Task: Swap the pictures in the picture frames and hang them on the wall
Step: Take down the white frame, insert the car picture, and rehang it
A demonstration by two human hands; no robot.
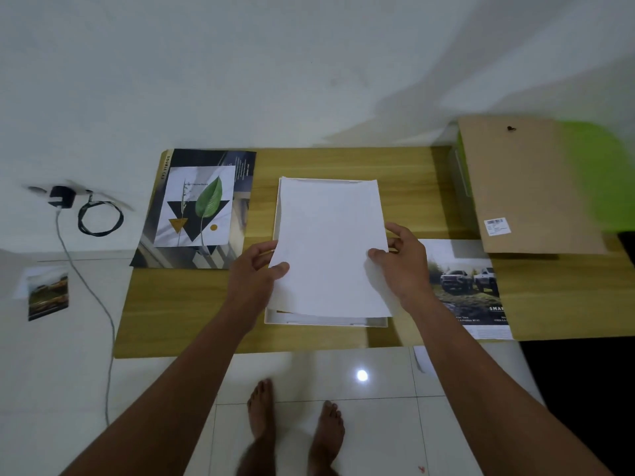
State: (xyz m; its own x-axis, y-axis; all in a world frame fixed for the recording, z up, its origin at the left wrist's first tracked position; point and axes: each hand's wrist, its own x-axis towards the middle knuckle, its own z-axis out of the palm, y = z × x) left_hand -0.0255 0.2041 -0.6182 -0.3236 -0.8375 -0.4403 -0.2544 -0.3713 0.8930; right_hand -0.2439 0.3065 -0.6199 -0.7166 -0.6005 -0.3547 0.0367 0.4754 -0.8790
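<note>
Pinching a white sheet (330,242) by its left edge with the left hand (256,273) and by its right edge with the right hand (402,259), just above the white frame (319,321) lying on the tabletop (192,310). Probably light, floppy, easily creased; best gripped at opposite edges and kept level.

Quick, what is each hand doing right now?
Left hand: holding the white sheet by its left edge.
Right hand: holding the same sheet by its right edge.

Matt white paper sheet (330,242), wood-grain table (343,163), glossy floor tiles (378,424), brown cardboard backing (525,187).
</note>
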